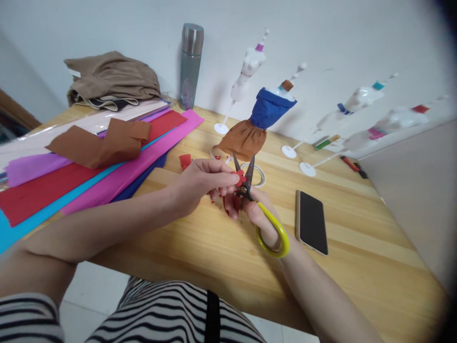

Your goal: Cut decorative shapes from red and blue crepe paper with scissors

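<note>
Nearest, the right hand (pixel 262 216) grips yellow-handled scissors (pixel 284 238), blades apart; the left hand (pixel 200 183) pinches a small red cutout (pixel 240 177) beside the blades. At four o'clock from them, a phone (pixel 312 221) lies on the worktop (pixel 182 250). Farther, at eleven o'clock, a flask (pixel 190 78) stands upright, lidded, contents hidden.

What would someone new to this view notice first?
The eye likely goes first to the yellow-handled scissors in the right hand, blades open beside the small red piece that the left hand pinches. Just beyond stands a mini mannequin in a blue top and brown skirt, with bright coloured sheets fanned out at left.
</note>
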Available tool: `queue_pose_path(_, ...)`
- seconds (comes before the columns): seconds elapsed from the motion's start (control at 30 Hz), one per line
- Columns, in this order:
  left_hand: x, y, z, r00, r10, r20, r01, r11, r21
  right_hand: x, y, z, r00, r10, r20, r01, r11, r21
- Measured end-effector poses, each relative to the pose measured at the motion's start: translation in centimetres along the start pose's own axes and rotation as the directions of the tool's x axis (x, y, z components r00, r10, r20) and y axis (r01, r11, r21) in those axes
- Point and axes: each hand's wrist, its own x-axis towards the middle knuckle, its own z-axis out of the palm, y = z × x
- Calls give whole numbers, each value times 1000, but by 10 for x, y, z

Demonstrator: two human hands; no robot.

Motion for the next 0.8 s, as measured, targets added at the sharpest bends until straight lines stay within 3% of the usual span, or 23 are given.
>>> queue_pose_path(0.23, -1, 1, 2, 1000, 23, -12, -23, 998, 50, 1, -4, 1, 999, -44, -11, 43, 997, -67)
queue_pose_path(0.8, 0, -1, 1, 999, 48, 17, -50, 995, 84, 3, -9, 5, 1000, -27, -13, 26, 999, -32)
